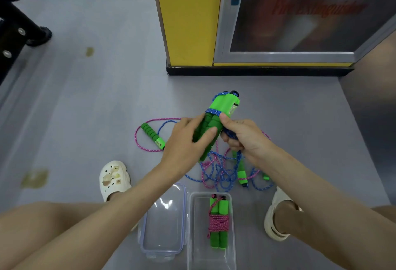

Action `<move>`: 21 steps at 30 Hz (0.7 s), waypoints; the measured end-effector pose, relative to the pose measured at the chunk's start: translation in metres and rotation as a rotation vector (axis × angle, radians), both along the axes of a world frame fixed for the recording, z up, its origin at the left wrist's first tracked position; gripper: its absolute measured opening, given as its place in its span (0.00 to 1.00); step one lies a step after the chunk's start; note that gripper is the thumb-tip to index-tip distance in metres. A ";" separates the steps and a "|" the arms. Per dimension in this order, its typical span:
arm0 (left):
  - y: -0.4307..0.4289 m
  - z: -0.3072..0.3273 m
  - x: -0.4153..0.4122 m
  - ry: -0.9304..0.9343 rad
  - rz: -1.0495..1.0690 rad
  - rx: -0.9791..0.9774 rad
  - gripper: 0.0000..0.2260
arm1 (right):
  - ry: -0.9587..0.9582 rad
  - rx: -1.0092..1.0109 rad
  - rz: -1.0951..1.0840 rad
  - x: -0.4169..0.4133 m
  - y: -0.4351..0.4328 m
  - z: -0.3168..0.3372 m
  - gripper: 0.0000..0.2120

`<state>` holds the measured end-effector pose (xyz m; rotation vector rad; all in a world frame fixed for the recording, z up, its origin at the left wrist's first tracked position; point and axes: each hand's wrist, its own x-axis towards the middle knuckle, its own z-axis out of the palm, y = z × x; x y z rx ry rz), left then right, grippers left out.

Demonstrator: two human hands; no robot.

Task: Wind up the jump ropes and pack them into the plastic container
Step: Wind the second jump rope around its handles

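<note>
On the grey floor (90, 102), centre of view: your left hand (188, 141) has its grip clamped round a pair of green handles (222, 106), held together and tilted with the counter heads toward 1 o'clock.

- Blue rope (213, 111) takes a few turns round the pair just below the heads.
- Your right hand (242, 139), at 3 o'clock of the handles, has its grip closed on the blue rope, with the thumb tip against the foam. The rope's slack drops to 6 o'clock into a loose tangle on the floor.
- Pink rope (135, 135) is mixed into that tangle and loops out to 9 o'clock, where a single green handle (152, 135) lies flat.
- Another green handle (242, 173) lies in the tangle below your right wrist.
- The plastic container (192, 237) stands open on the floor at 6 o'clock, between your feet. Its lid (165, 222) lies folded out toward 9 o'clock.
- Inside it lies one wound bundle (218, 222): two green handles side by side, bound with pink cord.
- White clogs (114, 177) are on both feet.
- A yellow pillar (188, 16) stands at 12 o'clock.
</note>
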<state>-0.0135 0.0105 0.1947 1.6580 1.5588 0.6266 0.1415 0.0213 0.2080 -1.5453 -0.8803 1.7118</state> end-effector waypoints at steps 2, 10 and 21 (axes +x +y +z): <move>0.008 0.007 -0.005 -0.289 0.109 -0.239 0.28 | 0.074 0.004 0.031 0.002 0.000 -0.001 0.17; 0.012 0.022 -0.018 -0.643 0.023 -0.709 0.18 | 0.037 0.016 0.097 0.006 -0.002 -0.001 0.20; 0.013 0.001 -0.021 -0.033 0.018 -0.122 0.20 | -0.366 0.046 0.282 0.010 -0.006 0.000 0.07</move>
